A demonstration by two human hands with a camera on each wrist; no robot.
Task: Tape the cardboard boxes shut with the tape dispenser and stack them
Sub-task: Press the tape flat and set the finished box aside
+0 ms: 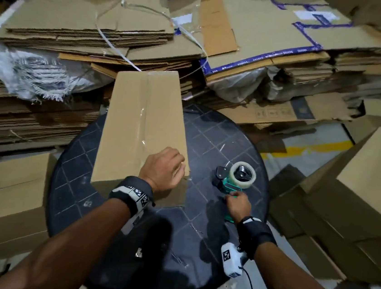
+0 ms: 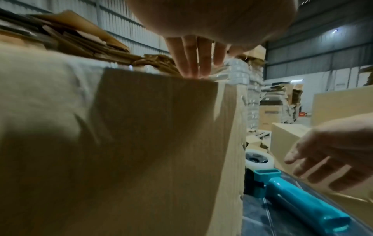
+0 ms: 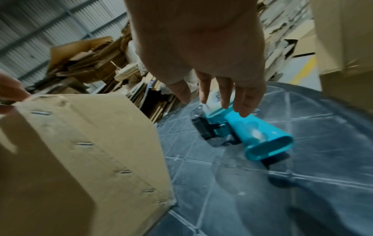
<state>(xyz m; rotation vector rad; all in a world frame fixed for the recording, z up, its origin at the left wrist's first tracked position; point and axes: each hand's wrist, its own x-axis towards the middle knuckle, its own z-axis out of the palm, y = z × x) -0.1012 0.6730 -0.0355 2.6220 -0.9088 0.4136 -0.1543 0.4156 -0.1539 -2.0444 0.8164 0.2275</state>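
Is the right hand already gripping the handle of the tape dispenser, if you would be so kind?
No, the right hand hangs open above the tape dispenser, which lies on the table.

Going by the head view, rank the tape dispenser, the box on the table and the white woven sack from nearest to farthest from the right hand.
1. Tape dispenser: right under the right hand.
2. Box on the table: to its left, under the left hand.
3. White woven sack: far left, among the flattened cardboard.
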